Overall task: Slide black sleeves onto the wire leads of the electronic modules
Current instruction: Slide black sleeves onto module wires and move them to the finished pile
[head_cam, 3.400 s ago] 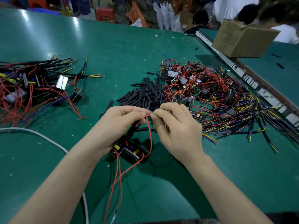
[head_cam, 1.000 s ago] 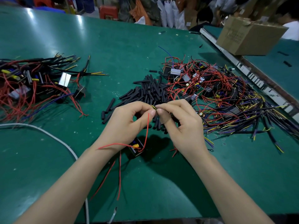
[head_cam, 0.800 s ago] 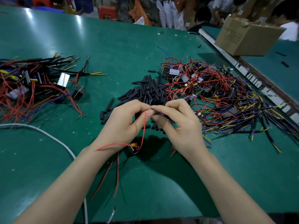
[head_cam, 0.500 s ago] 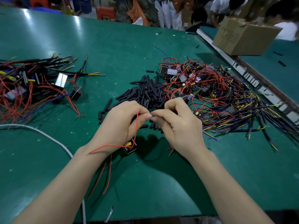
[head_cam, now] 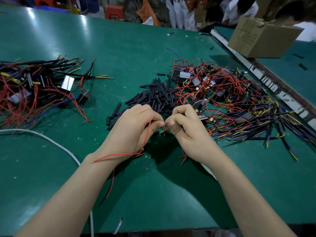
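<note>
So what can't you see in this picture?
Head view:
- Sleeve and wire tips: hidden between the pinching fingertips of the left hand and right hand.
- Module: mostly hidden under the left hand.
- Cardboard box print: too blurred to read.
- White cable: cut off by the left edge.

Bare green table lies open between the left heap of wired modules and the loose pile of black sleeves. The right heap of modules touches that pile, leaving no lane there. A white cable crosses the near-left stretch; a cardboard box seemingly sits beyond the far-right rail.
</note>
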